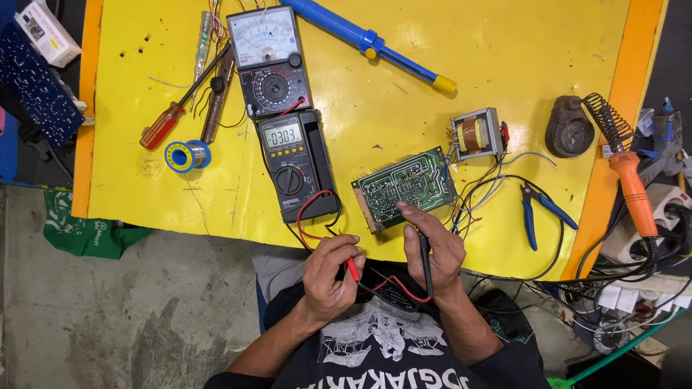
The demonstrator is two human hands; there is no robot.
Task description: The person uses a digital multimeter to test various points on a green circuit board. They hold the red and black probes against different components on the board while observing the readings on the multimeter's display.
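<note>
Left hand (330, 270) gripping red probe (352, 269) back; right hand (432, 248) pinching black probe (425, 259), forefinger steadying green circuit board (404, 187) near digital multimeter (295, 164).

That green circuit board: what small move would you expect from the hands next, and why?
Probably bringing the red probe up to the green circuit board. The right hand holds the black probe near its edge, while the left hand keeps the red one off it.

A grey rectangular screen (282, 134) lights the dark digital meter (297, 166); a white box (49, 32) lies top left.
</note>
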